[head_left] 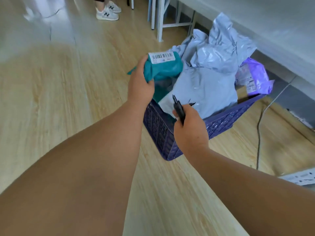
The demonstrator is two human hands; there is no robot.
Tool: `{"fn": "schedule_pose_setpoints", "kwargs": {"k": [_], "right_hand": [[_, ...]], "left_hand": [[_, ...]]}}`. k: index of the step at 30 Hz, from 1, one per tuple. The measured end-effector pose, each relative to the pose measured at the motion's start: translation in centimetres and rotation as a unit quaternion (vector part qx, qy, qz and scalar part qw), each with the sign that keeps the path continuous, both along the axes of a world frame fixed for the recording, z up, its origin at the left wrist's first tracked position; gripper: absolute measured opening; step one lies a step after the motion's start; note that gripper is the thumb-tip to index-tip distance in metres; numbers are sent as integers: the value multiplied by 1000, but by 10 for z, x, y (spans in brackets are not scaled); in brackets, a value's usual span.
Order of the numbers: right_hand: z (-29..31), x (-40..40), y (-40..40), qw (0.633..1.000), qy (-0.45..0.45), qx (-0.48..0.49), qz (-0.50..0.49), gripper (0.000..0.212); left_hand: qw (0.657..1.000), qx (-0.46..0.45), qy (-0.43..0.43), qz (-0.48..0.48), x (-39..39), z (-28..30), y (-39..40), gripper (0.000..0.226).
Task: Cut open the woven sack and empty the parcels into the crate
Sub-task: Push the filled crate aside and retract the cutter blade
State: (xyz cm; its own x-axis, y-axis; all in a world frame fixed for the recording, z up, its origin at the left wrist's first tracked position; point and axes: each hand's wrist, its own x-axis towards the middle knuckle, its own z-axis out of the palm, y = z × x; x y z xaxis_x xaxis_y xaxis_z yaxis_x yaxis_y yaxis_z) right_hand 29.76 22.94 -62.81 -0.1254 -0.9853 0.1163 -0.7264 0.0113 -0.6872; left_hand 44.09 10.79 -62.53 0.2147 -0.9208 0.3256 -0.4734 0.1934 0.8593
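The crate (219,121) stands on the floor (68,86), just before a counter (272,31) that runs along the right. Parcels (208,86) are heaped in the crate, with one parcel (254,75) overhanging its far right rim. The left hand (139,82) holds a labelled parcel (162,67) above the crate's left corner. The right hand (190,130), with a cutter (179,109) in it, is over the near wall. A cable (259,137) lies right of the crate. Far behind on the floor, a person's shoes (108,11) stand left of the counter's legs (159,19).

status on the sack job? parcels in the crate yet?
Mostly done, it looks: the blue crate is piled with grey parcels and a purple parcel at its far edge. In hand: the left hand grips a teal parcel over the crate; the right hand holds a black cutter. Left: drop the teal one in. No woven sack in view.
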Motion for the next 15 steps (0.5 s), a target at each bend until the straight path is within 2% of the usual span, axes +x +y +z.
{"fn": "schedule_pose_setpoints", "kwargs": {"k": [2, 4, 7, 9, 10, 12, 15], "right_hand": [[-1, -6, 2, 998, -31, 32, -44, 27], [-1, -12, -1, 996, -35, 29, -81, 28], [1, -19, -12, 995, -16, -3, -103, 28], [4, -19, -22, 994, -9, -36, -103, 30], [6, -19, -27, 994, -11, -49, -98, 34], [9, -19, -39, 996, -18, -45, -71, 45], [8, -18, -55, 997, -67, 37, -33, 60]], "left_hand": [[991, 104, -69, -38, 1, -15, -5, 70], [987, 152, -47, -7, 3, -21, -9, 63], [990, 52, 97, 86, -1, -16, -16, 45], [986, 39, 148, 63, -5, -11, -24, 48], [991, 69, 111, 28, -7, -10, -29, 52], [990, 128, -33, -44, -11, -13, -40, 51], [966, 141, -173, -132, -15, -12, -53, 48]]}}
